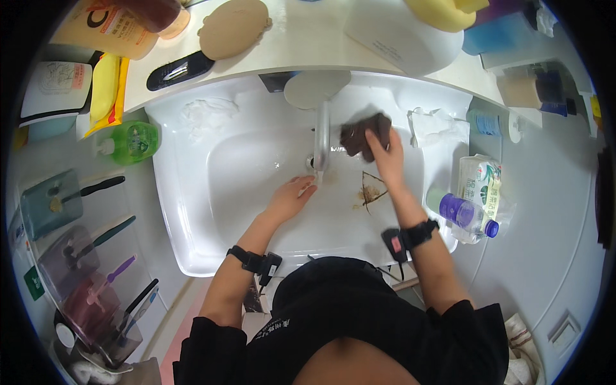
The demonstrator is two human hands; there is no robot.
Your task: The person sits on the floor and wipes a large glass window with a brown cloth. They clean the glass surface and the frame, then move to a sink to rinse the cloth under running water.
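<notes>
My right hand (385,156) grips a dark brown cloth (366,136) above the right side of a white washbasin (245,202). My left hand (293,195) is under the end of a metal faucet (322,134), its fingers in a thin stream of water, with nothing held. Below the cloth, a triangular brown stain (373,188) marks the basin, partly beside my right wrist. A white crumpled wad (207,115) lies at the basin's back left, and a white tissue (439,127) at its back right. Both wrists wear black straps with small devices.
A green soap bottle (135,143) stands left of the basin. At the right are a wipes pack (479,175) and a purple-labelled bottle (459,211). A black hair clip (180,71) and a beige oval object (234,29) lie on the back shelf. Cups with toothbrushes line the left wall.
</notes>
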